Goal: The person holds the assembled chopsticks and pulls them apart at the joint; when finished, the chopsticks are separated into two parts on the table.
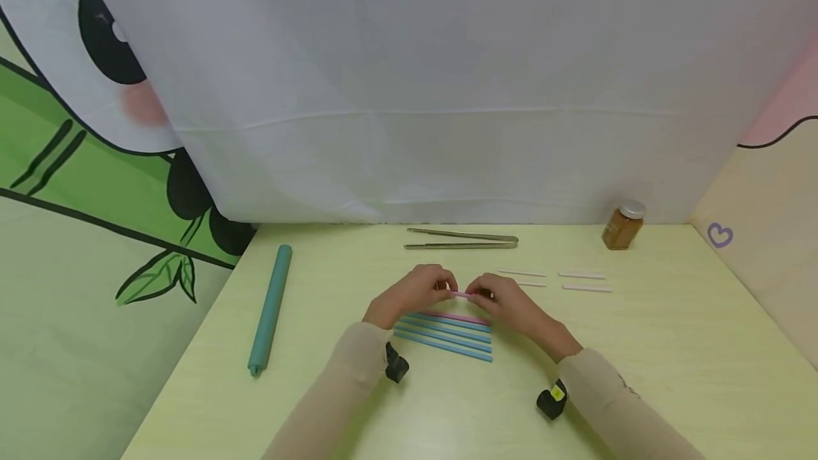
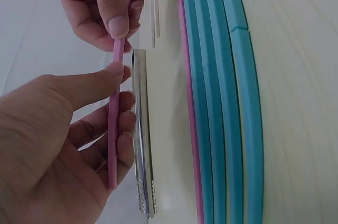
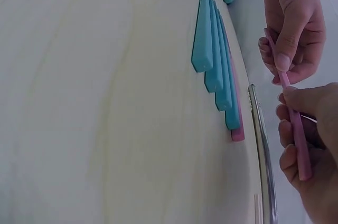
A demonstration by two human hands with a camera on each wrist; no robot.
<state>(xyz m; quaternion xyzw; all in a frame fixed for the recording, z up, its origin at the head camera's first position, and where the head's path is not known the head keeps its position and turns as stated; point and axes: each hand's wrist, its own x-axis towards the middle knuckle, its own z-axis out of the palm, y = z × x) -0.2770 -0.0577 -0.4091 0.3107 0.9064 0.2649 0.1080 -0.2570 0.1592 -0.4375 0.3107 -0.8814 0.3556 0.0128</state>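
Observation:
Between both hands a thin pink stick [image 2: 113, 129] is held above the table. My left hand [image 1: 418, 291] pinches one part of it with thumb and fingertips, and my right hand [image 1: 508, 300] pinches the other part close by. In the right wrist view the same pink stick [image 3: 299, 139] runs through both grips in one line. Below the hands, several blue sticks [image 1: 444, 344] lie side by side on the table. A second pink stick [image 1: 456, 318] lies along their far side. One blue stick [image 2: 248, 76] shows a crack or joint across it in the left wrist view.
Metal tongs [image 1: 460, 241] lie behind the hands. Thin white sticks [image 1: 584, 288] lie to the right, with a brown jar [image 1: 623, 226] with a silver lid behind them. A teal roll [image 1: 270, 311] lies at the left. White cloth [image 1: 447, 91] hangs behind the table.

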